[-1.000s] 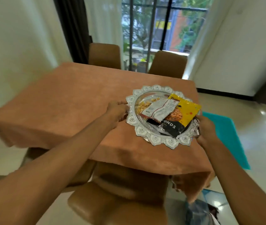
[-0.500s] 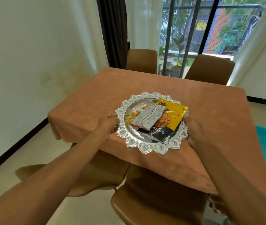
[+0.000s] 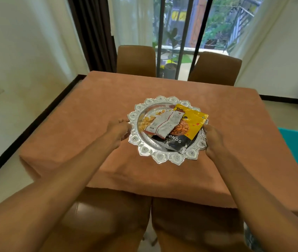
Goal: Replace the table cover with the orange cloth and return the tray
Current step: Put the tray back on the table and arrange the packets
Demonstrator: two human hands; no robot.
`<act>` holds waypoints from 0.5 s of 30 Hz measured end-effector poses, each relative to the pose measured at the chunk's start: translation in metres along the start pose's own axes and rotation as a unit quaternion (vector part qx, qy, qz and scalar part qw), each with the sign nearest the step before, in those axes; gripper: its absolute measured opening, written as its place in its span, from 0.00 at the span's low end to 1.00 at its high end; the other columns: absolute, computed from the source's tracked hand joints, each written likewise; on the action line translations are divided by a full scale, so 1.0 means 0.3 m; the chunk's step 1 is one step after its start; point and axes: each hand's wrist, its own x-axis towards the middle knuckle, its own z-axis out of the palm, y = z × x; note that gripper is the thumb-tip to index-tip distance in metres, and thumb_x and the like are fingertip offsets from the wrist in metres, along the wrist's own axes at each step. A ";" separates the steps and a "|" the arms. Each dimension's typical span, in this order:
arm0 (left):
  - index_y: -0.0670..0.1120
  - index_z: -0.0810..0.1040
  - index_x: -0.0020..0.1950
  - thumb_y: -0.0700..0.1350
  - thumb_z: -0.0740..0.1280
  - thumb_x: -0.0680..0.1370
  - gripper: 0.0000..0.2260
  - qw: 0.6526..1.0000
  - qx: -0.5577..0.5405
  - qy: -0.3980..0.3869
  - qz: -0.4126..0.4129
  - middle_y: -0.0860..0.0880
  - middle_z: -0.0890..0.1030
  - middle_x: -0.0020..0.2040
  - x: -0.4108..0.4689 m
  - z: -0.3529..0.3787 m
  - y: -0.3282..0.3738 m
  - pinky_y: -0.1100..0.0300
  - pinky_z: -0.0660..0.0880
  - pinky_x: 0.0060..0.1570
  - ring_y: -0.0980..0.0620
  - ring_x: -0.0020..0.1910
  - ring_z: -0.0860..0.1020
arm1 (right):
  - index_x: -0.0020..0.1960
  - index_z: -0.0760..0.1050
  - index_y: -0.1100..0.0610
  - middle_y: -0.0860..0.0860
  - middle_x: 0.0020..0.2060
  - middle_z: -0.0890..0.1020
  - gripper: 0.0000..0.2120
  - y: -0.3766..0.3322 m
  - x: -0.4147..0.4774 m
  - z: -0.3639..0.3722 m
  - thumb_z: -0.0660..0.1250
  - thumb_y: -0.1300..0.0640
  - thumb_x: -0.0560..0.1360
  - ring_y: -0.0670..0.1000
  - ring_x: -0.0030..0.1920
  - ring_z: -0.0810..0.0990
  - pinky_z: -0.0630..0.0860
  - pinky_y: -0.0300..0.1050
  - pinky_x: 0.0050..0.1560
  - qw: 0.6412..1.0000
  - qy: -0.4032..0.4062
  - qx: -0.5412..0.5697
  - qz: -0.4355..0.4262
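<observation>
Head view: tray (image 3: 160, 158) held between left hand (image 3: 116, 132) and right hand (image 3: 215, 140), fingers (image 3: 124, 124) gripping its rim.

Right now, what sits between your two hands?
In the head view, the silver tray spans from the left hand to the right hand, carrying snack packets.

Only "ONDS" reads clearly, in white on the yellow-and-black pouch's (image 3: 193, 122) black lower part.

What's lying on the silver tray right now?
A white packet lies across a yellow-and-black almond bag on the tray. Pale nuts show beside them at the left. The bags cover the tray's middle, so anything beneath them is hidden.
</observation>
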 end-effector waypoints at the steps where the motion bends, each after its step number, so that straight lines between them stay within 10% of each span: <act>1: 0.45 0.82 0.51 0.30 0.66 0.75 0.12 1.000 0.011 -0.015 -0.001 0.46 0.81 0.42 0.048 -0.003 0.018 0.60 0.75 0.35 0.52 0.37 0.76 | 0.41 0.77 0.56 0.55 0.38 0.81 0.06 0.002 0.017 0.026 0.66 0.63 0.76 0.51 0.31 0.80 0.78 0.40 0.29 1.000 0.016 -0.001 -0.001; 15: 0.46 0.78 0.41 0.28 0.65 0.74 0.13 1.000 0.017 -0.009 -0.003 0.47 0.80 0.39 0.374 0.192 0.209 0.59 0.75 0.36 0.53 0.34 0.76 | 0.36 0.79 0.55 0.55 0.38 0.82 0.06 -0.170 0.358 0.169 0.68 0.61 0.72 0.53 0.37 0.80 0.74 0.49 0.38 0.997 0.063 -0.048 -0.015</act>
